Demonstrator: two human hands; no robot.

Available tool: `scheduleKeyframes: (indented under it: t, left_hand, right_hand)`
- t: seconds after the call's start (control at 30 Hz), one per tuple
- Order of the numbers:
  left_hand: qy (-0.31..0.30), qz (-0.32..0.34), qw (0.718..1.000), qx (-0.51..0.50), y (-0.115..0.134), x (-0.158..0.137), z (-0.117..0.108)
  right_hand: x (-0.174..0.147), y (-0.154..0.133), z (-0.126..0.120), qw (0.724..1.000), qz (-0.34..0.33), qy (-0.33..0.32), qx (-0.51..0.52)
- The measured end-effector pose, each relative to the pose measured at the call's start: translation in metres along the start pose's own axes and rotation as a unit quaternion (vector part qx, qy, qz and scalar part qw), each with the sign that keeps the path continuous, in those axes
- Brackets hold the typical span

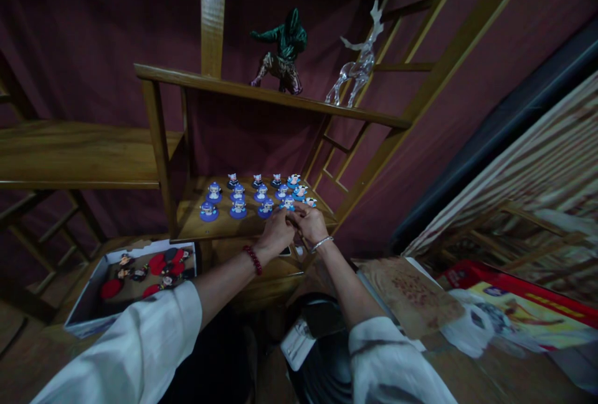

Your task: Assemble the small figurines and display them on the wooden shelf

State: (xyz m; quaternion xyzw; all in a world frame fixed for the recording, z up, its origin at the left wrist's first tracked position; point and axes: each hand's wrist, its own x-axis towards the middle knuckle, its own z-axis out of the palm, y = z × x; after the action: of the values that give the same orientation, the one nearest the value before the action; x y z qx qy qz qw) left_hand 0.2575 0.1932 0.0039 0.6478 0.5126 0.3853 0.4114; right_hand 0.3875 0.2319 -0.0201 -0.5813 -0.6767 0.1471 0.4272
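On the lower wooden shelf (187, 228) stand several small figurines in rows. Those in front and in the middle have round blue-purple bases, like this blue figurine (238, 207); pink-headed ones with dark bodies (257, 180) line the back. Light-blue and white figurines (299, 192) run down the right side. My left hand (276, 233) and my right hand (311, 223) meet at the shelf's front right edge, fingers curled together. Whatever lies between the fingertips is hidden. A blue figurine (287, 203) stands right behind them.
An open box (84, 295) with red and black figurines sits at the lower left. Above are a green hooded statue (284, 49) and a clear deer ornament (357, 68) on the upper shelf (187, 79). Cardboard (406, 292) and a red-yellow box (527, 310) lie at right.
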Motion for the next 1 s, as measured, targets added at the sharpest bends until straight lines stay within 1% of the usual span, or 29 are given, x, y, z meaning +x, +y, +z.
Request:
scheduleKeyframes:
  t: [0.1,0.27,0.47,0.57,0.73,0.87,1.0]
  left_hand:
    - [0.011,0.005,1.0,0.006,0.0009,0.0018,0.0007]
    - [0.007,0.007,1.0,0.005,0.0018,0.004,-0.0005]
    - [0.017,0.014,1.0,0.006,0.0029,0.006,-0.0004]
    - [0.015,0.015,1.0,0.01,0.003,0.0062,0.0005]
    - [0.018,-0.002,1.0,0.017,0.005,0.0054,0.001]
    - [0.012,-0.008,1.0,0.027,0.0079,0.0042,0.0006]
    - [0.012,-0.002,1.0,0.027,0.0098,0.0021,0.0005]
  right_hand:
    - [0.0009,-0.0047,-0.0006,1.0,-0.016,-0.004,-0.021]
    - [0.0032,-0.0067,-0.0012,0.995,-0.083,-0.005,-0.048]
    - [0.0034,-0.0081,-0.0019,0.99,-0.112,0.004,-0.085]
    - [0.0021,-0.0084,-0.0015,0.988,-0.132,0.004,-0.082]
    - [0.0015,-0.0046,0.0012,0.989,-0.13,0.019,-0.071]
    - [0.0015,-0.0043,0.0011,0.988,-0.137,0.014,-0.07]
    - [0.0006,-0.0078,-0.0011,0.99,-0.12,0.01,-0.073]
